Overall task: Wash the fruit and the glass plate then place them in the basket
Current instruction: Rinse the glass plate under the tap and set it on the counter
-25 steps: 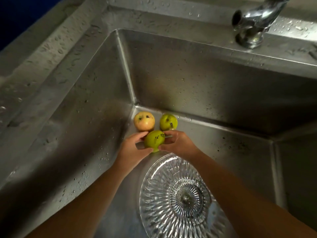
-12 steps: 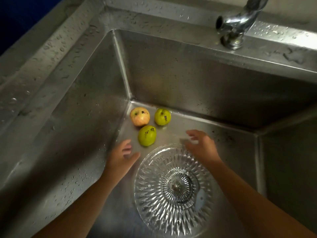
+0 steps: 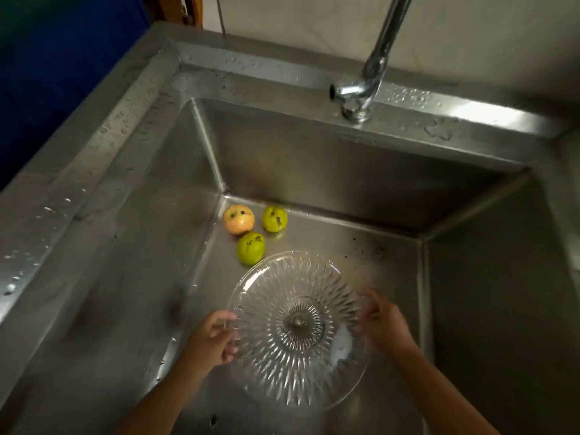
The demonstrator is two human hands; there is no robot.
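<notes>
A clear cut-glass plate (image 3: pixel 298 328) lies over the drain at the bottom of the steel sink (image 3: pixel 345 174). My left hand (image 3: pixel 212 339) curls around the plate's left rim. My right hand (image 3: pixel 384 321) grips its right rim. Three fruits sit in the sink's far left corner, apart from both hands: a yellow-red one (image 3: pixel 238 219), a green one (image 3: pixel 274 218) beside it, and another green one (image 3: pixel 250 248) just beyond the plate's far edge. All have dark specks. No basket is in view.
A chrome tap (image 3: pixel 361 89) rises from the wet back ledge, with no water running. Droplets cover the left counter (image 3: pixel 62 196). Dark specks lie on the sink floor right of the fruit. A tiled wall stands behind.
Both hands let go of the front green fruit, drew back towards me, and took hold of the glass plate's opposite rims. The view lifted, showing more of the tap and wall.
</notes>
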